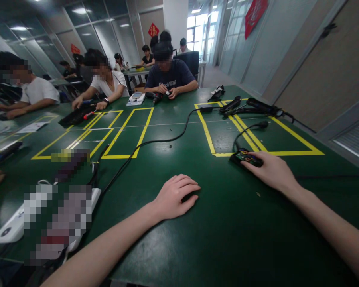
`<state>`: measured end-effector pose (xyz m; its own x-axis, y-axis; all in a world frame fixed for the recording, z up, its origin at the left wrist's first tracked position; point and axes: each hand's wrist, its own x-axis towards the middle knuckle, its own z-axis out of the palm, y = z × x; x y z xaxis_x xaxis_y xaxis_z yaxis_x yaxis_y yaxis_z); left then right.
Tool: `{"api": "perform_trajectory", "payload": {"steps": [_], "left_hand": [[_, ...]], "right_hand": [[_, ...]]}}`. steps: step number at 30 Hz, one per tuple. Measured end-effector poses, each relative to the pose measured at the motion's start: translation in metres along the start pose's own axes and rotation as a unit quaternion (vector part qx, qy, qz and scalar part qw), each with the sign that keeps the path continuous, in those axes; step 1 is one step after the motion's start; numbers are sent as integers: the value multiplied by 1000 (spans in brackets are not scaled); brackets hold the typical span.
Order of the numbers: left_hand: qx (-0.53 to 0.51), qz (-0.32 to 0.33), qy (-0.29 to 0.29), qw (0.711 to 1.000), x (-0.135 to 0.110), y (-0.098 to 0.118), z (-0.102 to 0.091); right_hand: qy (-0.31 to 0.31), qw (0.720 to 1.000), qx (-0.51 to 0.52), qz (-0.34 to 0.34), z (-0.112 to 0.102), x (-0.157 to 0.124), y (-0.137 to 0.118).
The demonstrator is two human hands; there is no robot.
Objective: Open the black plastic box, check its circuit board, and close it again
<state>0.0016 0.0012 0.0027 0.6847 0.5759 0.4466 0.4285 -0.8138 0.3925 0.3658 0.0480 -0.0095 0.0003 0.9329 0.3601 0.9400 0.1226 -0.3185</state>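
Note:
My right hand (272, 169) grips a small black casing with an exposed circuit board and coloured wires (241, 156), thumb on the near side and fingers on the far side. The casing rests on the green table (221, 239), at the near edge of a yellow-taped box. From it a short black cord (237, 137) runs to a plug-like end (262, 124) inside the taped area. My left hand (178, 196) lies on the table, fingers loosely stretched and thumb apart, with nothing in it. Its palm is hidden.
A long black cable (155, 141) crosses the table. White power strips (13, 229) lie at left, partly pixelated. Black tool-like parts (261, 107) and a black-and-white item (217, 92) lie at the far right. A person (170, 75) sits opposite, holding small parts; others sit left.

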Motion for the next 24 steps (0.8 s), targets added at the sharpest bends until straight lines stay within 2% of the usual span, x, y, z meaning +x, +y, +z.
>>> {"api": "perform_trajectory", "payload": {"steps": [2, 5, 7, 9, 12, 18, 24], "left_hand": [[-2, -2, 17, 1000, 0, 0, -1], [-6, 8, 42, 999, 0, 1, -2], [-17, 27, 24, 999, -1, 1, -1], [-23, 37, -15, 999, -1, 2, -1], [-11, 27, -44, 999, -2, 2, -1], [0, 1, -25, 1000, -2, 0, 1], [13, -31, -16, 999, -1, 3, 2]], "right_hand": [[-46, 993, 71, -83, 4, -13, -42], [-150, 947, 172, -228, 3, -36, -95], [-210, 913, 188, -294, -1, -50, -118], [-233, 897, 187, -326, -5, -59, -128], [-198, 900, 193, -338, -7, -64, -128], [-112, 907, 199, -354, -2, -58, -124], [-87, 919, 144, -357, 5, -56, -127]]}}
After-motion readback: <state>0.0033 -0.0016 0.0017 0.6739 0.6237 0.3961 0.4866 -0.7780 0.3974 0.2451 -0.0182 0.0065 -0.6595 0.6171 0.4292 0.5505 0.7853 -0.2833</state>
